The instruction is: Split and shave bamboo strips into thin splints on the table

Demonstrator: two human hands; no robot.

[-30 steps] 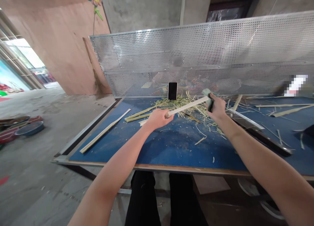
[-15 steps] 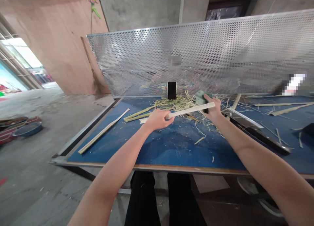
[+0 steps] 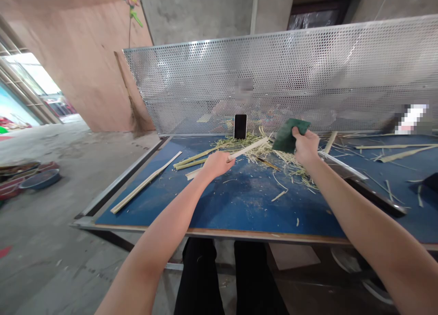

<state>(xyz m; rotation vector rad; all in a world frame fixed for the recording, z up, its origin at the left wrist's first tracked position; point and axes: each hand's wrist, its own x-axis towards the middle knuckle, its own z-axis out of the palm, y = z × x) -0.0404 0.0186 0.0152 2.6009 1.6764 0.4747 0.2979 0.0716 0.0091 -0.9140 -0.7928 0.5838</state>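
Note:
My left hand (image 3: pixel 217 163) is closed around a pale bamboo strip (image 3: pixel 251 147). The strip slants up to the right over a heap of thin shavings (image 3: pixel 290 162), and its other end shows to the left of my wrist. In my right hand (image 3: pixel 306 146) a dark green sheet of sandpaper (image 3: pixel 289 135) is pinched between thumb and fingers. It hangs just right of the strip's far end, apart from it. A knife with a dark handle (image 3: pixel 376 196) lies on the blue table (image 3: pixel 239 210), partly behind my right forearm.
A phone (image 3: pixel 240 126) stands upright against the perforated metal screen (image 3: pixel 273 87). Another bamboo strip (image 3: pixel 145 183) lies on the table's left side. More strips (image 3: pixel 407 153) lie at the right. A broom (image 3: pixel 132 100) leans on the wall beyond.
My right hand has moved right, away from the strip, and the sandpaper now hangs flatter and more in view. The strip in my left hand tilts more steeply and has shifted left.

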